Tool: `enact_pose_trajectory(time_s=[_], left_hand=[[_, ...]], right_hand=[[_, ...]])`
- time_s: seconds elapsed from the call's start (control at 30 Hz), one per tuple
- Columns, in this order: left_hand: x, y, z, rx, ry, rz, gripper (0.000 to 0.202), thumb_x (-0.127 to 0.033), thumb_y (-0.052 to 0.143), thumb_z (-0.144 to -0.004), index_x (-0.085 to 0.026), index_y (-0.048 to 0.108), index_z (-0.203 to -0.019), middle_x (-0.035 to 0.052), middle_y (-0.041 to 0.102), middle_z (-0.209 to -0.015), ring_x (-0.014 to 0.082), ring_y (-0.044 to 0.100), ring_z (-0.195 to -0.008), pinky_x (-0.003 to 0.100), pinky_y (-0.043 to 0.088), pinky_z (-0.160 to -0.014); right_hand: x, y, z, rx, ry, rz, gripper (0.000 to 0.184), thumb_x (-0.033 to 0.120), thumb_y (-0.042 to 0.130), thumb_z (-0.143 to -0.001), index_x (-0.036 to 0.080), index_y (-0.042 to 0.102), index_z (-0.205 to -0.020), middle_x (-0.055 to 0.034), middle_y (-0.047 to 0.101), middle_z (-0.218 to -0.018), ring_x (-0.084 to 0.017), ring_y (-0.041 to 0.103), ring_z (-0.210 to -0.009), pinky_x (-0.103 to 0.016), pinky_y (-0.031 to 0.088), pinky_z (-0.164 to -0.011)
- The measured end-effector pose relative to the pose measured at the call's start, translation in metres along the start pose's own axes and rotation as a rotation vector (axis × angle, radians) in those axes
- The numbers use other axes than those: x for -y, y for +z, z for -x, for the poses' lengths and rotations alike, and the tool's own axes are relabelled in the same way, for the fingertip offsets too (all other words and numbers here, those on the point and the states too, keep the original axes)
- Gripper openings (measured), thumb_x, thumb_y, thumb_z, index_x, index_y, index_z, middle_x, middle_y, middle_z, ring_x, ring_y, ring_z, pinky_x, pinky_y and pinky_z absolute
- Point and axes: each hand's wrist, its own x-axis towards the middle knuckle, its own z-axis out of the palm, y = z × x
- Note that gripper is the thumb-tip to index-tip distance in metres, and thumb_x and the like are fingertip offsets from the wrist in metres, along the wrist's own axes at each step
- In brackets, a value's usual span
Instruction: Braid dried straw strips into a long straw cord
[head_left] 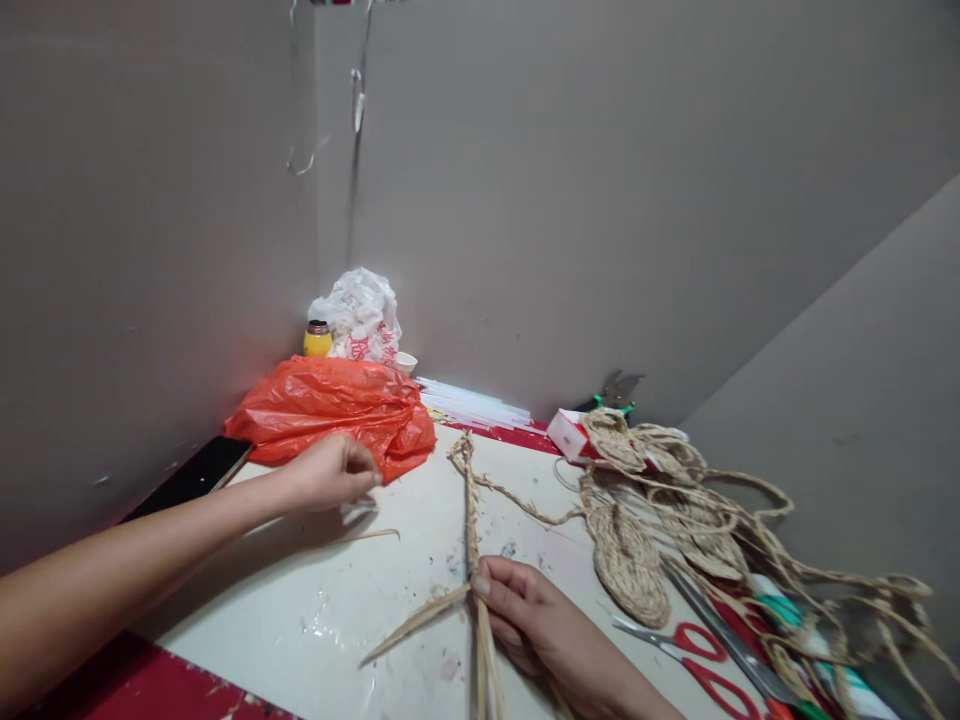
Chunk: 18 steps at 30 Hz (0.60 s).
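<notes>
A thin braid of tan plant fibre (472, 515) runs down the middle of the white board (420, 610). My right hand (536, 610) pinches it between thumb and fingers near its lower end. Below that grip, unbraided strands (420, 622) fan out, one toward the left and others toward me. Over the board's left side, beside the orange plastic bag (337, 405), my left hand (337, 472) is curled with its fingertips together. Whether anything lies in that pinch I cannot make out. A thin loose strand (375, 534) is just below it.
Coiled braided cord (626, 565) is heaped along the right, beside red-handled scissors (709, 660) and a long metal blade (727, 635). A black phone (199, 475) lies at the left. White sticks (472, 402), a yellow jar (318, 340) and a white plastic bag (364, 310) are near the wall.
</notes>
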Motion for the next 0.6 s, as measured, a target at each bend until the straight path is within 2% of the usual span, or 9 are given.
enact_pose_trajectory(time_s=[0.1, 0.17, 0.23, 0.27, 0.37, 0.5, 0.6], left_hand=[[-0.009, -0.016, -0.009, -0.366, 0.136, -0.349, 0.030, -0.035, 0.048, -0.080, -0.017, 0.066, -0.095, 0.0071, 0.067, -0.095, 0.0184, 0.059, -0.083, 0.028, 0.043, -0.075], [-0.010, -0.025, -0.018, -0.457, 0.155, -0.544, 0.039, -0.037, 0.051, -0.078, -0.018, 0.060, -0.111, 0.0106, 0.062, -0.111, 0.0239, 0.056, -0.099, 0.032, 0.040, -0.084], [-0.005, -0.029, -0.025, -0.403, 0.101, -0.669, 0.044, -0.037, 0.056, -0.074, -0.017, 0.058, -0.114, 0.0123, 0.062, -0.109, 0.0266, 0.055, -0.101, 0.033, 0.040, -0.084], [-0.001, -0.028, -0.028, -0.343, 0.072, -0.696, 0.040, -0.034, 0.057, -0.073, -0.018, 0.060, -0.109, 0.0112, 0.064, -0.103, 0.0257, 0.057, -0.095, 0.032, 0.040, -0.080], [0.008, -0.017, -0.024, -0.191, 0.086, -0.692, 0.018, -0.021, 0.049, -0.074, -0.020, 0.065, -0.083, 0.0061, 0.066, -0.082, 0.0195, 0.058, -0.076, 0.026, 0.039, -0.067], [0.009, -0.009, 0.003, -0.139, 0.219, -0.700, 0.017, -0.016, 0.045, -0.073, -0.019, 0.060, -0.067, 0.0063, 0.063, -0.074, 0.0174, 0.054, -0.067, 0.026, 0.034, -0.060], [0.008, -0.021, 0.031, -0.021, 0.195, -0.638, 0.012, -0.017, 0.048, -0.069, -0.020, 0.058, -0.063, 0.0032, 0.060, -0.066, 0.0141, 0.049, -0.057, 0.025, 0.029, -0.054]], right_hand=[[0.000, 0.000, 0.000, -0.001, 0.009, 0.014, 0.042, 0.053, 0.062, -0.075, 0.020, 0.039, -0.067, 0.0124, 0.027, -0.042, -0.003, 0.010, -0.036, -0.020, 0.004, -0.036], [-0.001, -0.001, -0.001, 0.001, 0.011, 0.015, 0.041, 0.053, 0.062, -0.075, 0.020, 0.039, -0.068, 0.0125, 0.027, -0.042, -0.003, 0.010, -0.036, -0.020, 0.004, -0.036], [-0.002, -0.002, -0.002, 0.003, 0.012, 0.010, 0.040, 0.053, 0.061, -0.076, 0.020, 0.039, -0.069, 0.0126, 0.027, -0.042, -0.003, 0.010, -0.036, -0.020, 0.003, -0.035], [-0.003, -0.002, -0.002, 0.006, 0.008, 0.008, 0.039, 0.052, 0.061, -0.076, 0.020, 0.039, -0.069, 0.0127, 0.027, -0.042, -0.003, 0.009, -0.035, -0.020, 0.004, -0.035], [-0.005, -0.003, -0.004, 0.005, -0.007, 0.014, 0.038, 0.051, 0.060, -0.078, 0.020, 0.040, -0.069, 0.0126, 0.027, -0.042, -0.003, 0.010, -0.035, -0.020, 0.004, -0.034], [-0.005, -0.003, -0.005, -0.004, -0.007, 0.028, 0.039, 0.052, 0.060, -0.077, 0.020, 0.040, -0.070, 0.0121, 0.029, -0.042, -0.003, 0.010, -0.035, -0.020, 0.004, -0.034], [-0.006, -0.002, -0.005, 0.002, -0.007, 0.021, 0.039, 0.052, 0.061, -0.077, 0.019, 0.040, -0.069, 0.0121, 0.028, -0.042, -0.003, 0.011, -0.034, -0.019, 0.003, -0.034]])
